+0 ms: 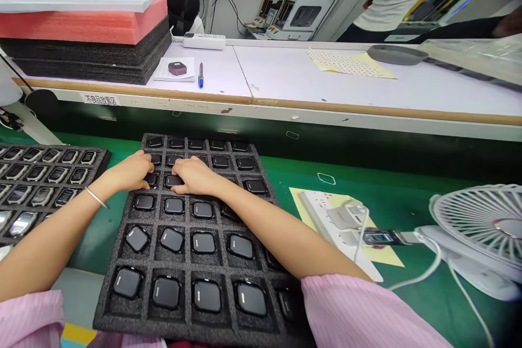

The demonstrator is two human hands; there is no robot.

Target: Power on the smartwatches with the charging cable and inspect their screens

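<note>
A black foam tray (pixel 106 312) lies before me, its square cells filled with black watch cases (pixel 207 296), screens up; some sit turned in their cells. At the tray's left edge, my left hand (pixel 132 171) has thumb and fingers curled on a watch case (pixel 150 179) in the third row from the back. My right hand (pixel 196 176) reaches over the tray, thumb and fingers closed around the neighbouring watch case (pixel 174 180) in that row. My right forearm hides several cells on the right side.
Another dark tray (pixel 104 160) with light-framed watch cases lies at left. At right are a power strip (pixel 322 217) and a white fan (pixel 489 228) with cables. The raised shelf (pixel 277 73) behind carries stacked foam (pixel 101 27) and a pen (pixel 201 75). People are beyond it.
</note>
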